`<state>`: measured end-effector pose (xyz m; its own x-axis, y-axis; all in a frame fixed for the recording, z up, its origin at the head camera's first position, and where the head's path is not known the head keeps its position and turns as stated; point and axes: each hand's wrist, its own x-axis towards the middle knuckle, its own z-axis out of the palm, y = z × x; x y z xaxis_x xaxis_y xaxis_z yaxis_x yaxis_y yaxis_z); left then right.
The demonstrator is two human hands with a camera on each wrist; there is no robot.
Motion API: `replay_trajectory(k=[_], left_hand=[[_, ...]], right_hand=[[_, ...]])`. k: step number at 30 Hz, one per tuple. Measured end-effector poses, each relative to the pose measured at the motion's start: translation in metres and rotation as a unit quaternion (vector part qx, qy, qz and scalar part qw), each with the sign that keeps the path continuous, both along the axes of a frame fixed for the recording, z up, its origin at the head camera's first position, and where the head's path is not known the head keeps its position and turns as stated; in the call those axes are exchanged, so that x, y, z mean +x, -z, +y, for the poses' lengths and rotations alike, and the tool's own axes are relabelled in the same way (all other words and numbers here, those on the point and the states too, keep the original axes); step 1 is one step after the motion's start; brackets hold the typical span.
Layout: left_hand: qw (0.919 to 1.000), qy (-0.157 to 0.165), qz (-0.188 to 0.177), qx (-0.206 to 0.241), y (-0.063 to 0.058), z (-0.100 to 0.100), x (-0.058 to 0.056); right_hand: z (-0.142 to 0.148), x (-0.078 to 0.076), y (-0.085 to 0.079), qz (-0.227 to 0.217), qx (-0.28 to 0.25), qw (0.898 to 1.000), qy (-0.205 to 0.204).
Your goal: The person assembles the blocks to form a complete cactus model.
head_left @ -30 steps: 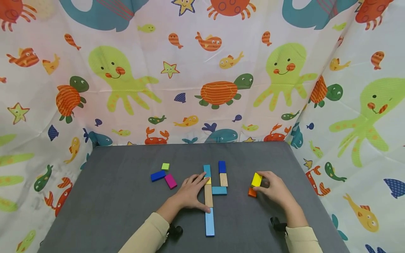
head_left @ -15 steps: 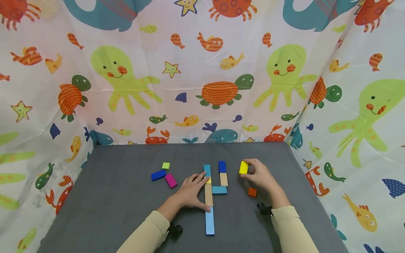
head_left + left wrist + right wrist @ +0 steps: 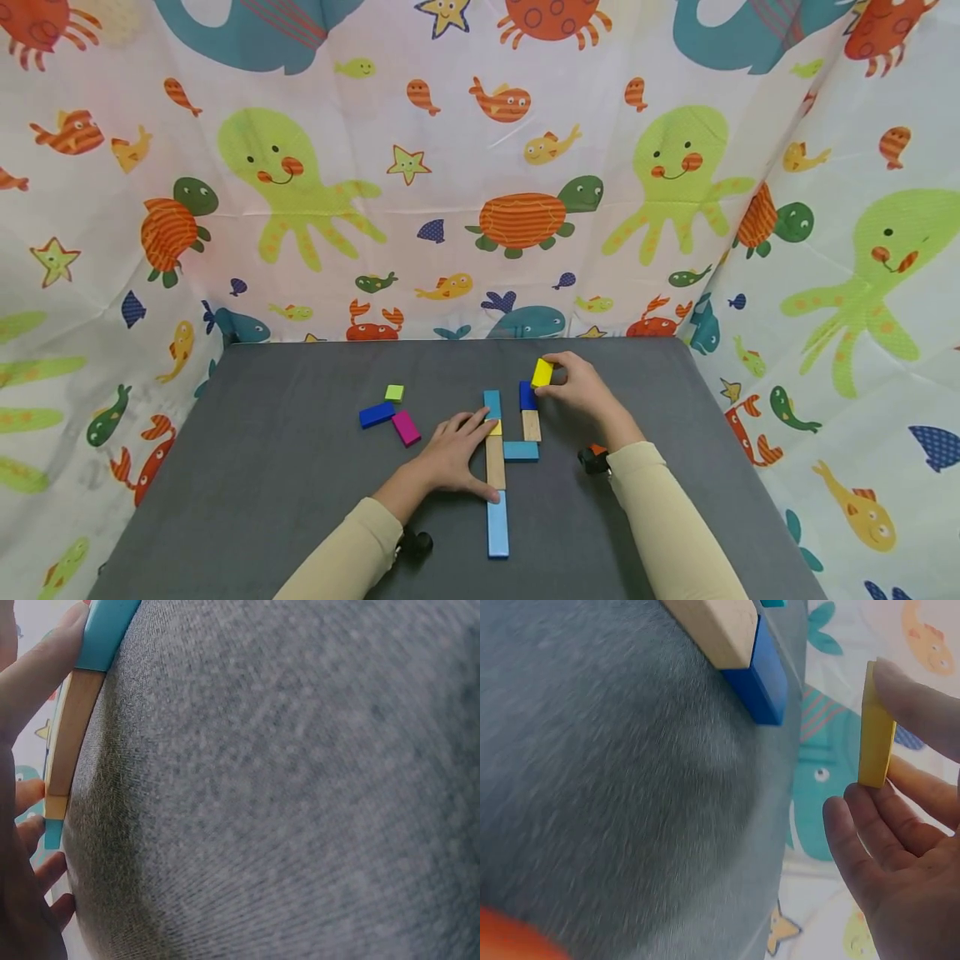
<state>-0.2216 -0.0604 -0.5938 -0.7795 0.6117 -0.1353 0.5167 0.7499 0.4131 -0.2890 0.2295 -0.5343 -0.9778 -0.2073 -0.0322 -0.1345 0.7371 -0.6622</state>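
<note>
Sleeves [image 3: 345,550], cream, enter at the bottom edge of the frame, a small black device [image 3: 422,545] at each cuff. Lower centre: long light-blue block [image 3: 498,529], lying flat on the grey table [image 3: 300,500], near end of a column. Long wooden block [image 3: 496,463] follows, end to end with it. Left hand [image 3: 446,462], centre of frame: fingers spread, thumb at the join of these two, fingertips over a small yellow piece [image 3: 495,429] further up; upper teal block [image 3: 492,402] tops the column. Crosswise teal block [image 3: 521,452] meets the long wooden block from the right. Orange block [image 3: 598,449], right of centre, mostly hidden behind the right cuff's device. Beyond the crosswise one: short wooden block [image 3: 531,426], then dark-blue block [image 3: 528,399], end to end. Left of centre, apart from the column: magenta block [image 3: 406,428], blue block [image 3: 377,415], green block [image 3: 394,393]. Right hand [image 3: 588,392], right of the column: thumb and fingers pinch bright yellow block [image 3: 542,372], tilted, by the far end of the dark-blue block; right wrist view shows a gap between the two. Farthest: white curtain [image 3: 450,200] with a sea-animal print, across the upper frame.
</note>
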Motion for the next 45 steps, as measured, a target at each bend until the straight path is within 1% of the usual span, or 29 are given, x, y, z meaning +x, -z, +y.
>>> replay_trajectory(k=[3,5,8,10,13,17,20,23,25,27,30,33,39,45], left_hand=[[1.0000,0.002,0.001,-0.005,-0.001,0.000,0.000],[1.0000,0.006,0.004,0.002,0.001,0.000,0.000],[0.9998,0.009,0.005,0.017,0.005,-0.001,0.000],[0.9995,0.011,0.002,0.028,0.006,-0.002,0.001],[0.9994,0.011,-0.003,0.033,0.006,-0.002,0.003],[0.9997,0.009,0.000,0.023,0.004,-0.002,0.004],[0.9999,0.005,0.000,0.012,0.003,-0.003,0.004],[0.9999,0.005,0.000,0.015,0.007,-0.004,0.001],[0.9998,0.007,0.001,0.021,0.008,-0.005,0.000],[0.9996,0.011,0.001,0.025,0.008,-0.005,0.000],[0.9996,0.014,0.002,0.023,0.004,-0.005,0.002],[0.9998,0.014,0.003,0.017,0.003,-0.004,0.002],[0.9997,0.013,0.004,0.022,0.000,-0.003,0.002],[0.9998,0.008,0.000,0.018,0.000,-0.003,0.001]], right_hand=[[-0.010,-0.009,0.002,-0.009,0.001,1.000,-0.011],[-0.017,-0.014,0.004,-0.014,-0.001,1.000,-0.022],[-0.028,-0.020,0.007,-0.012,-0.003,0.999,-0.039],[-0.036,-0.022,0.010,-0.011,-0.003,0.999,-0.045],[-0.046,-0.026,0.014,-0.009,0.000,0.999,-0.046],[-0.058,-0.032,0.018,-0.010,-0.003,0.999,-0.051],[-0.066,-0.039,0.021,-0.020,-0.001,0.998,-0.062],[-0.072,-0.045,0.025,-0.034,0.005,0.997,-0.069],[-0.074,-0.048,0.027,-0.041,0.012,0.997,-0.069],[-0.076,-0.050,0.029,-0.046,0.020,0.997,-0.064],[-0.077,-0.050,0.030,-0.051,0.034,0.996,-0.060],[-0.078,-0.051,0.030,-0.059,0.044,0.995,-0.065],[-0.079,-0.054,0.031,-0.062,0.056,0.994,-0.077],[-0.081,-0.055,0.028,-0.060,0.047,0.994,-0.074]])
